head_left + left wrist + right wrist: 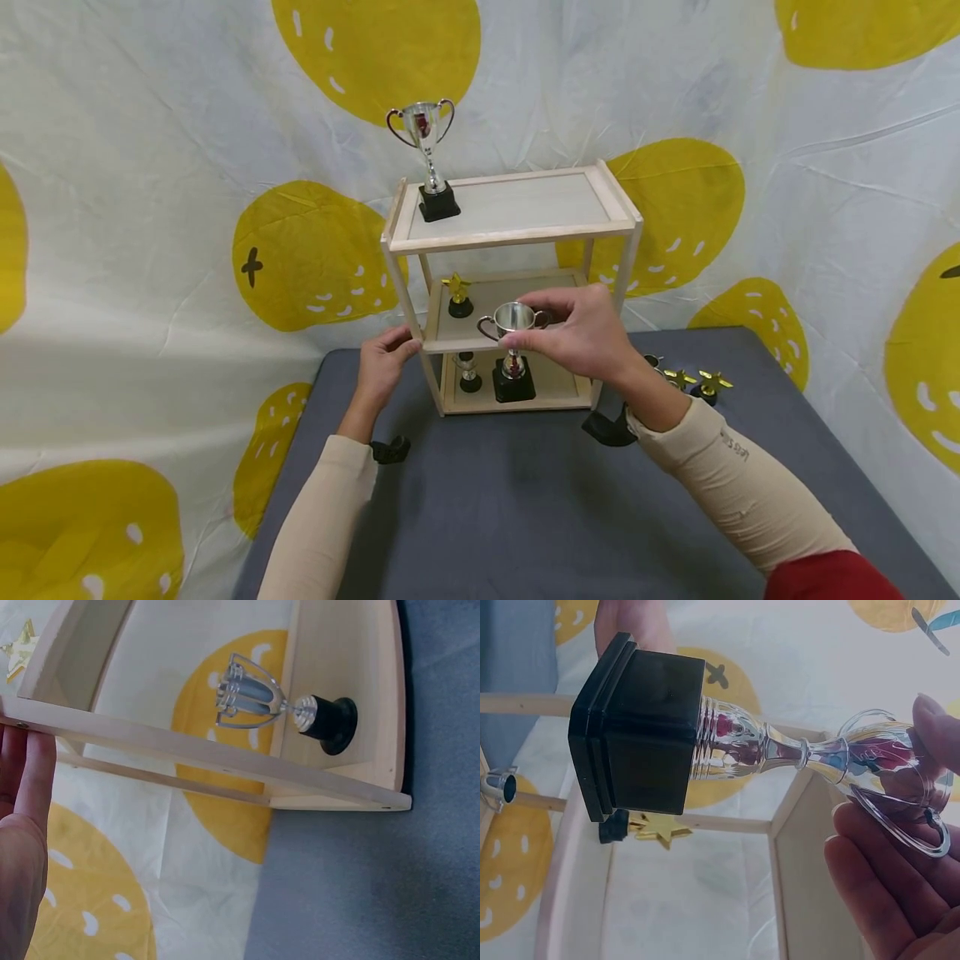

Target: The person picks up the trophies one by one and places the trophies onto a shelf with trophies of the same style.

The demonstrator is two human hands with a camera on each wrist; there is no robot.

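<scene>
My right hand point(588, 333) pinches a silver two-handled trophy cup point(513, 318) by its bowl, in front of the wooden shelf rack point(517, 242). In the right wrist view the thumb and fingers are around the cup's bowl, and its black square base point(649, 735) faces the rack. My left hand point(386, 367) grips the rack's left front post at the middle tier; in the left wrist view its fingers point(34, 776) lie against the post. A gold star trophy point(458, 292) stands on the middle shelf, and a small silver cup point(251, 697) with a round black base stands on the bottom shelf.
A large silver trophy point(427, 154) stands on the top shelf at the left. Several small trophies, including a gold star trophy point(711, 383), stand right of the rack on the grey table point(480, 500). A fruit-patterned cloth point(165, 208) hangs behind.
</scene>
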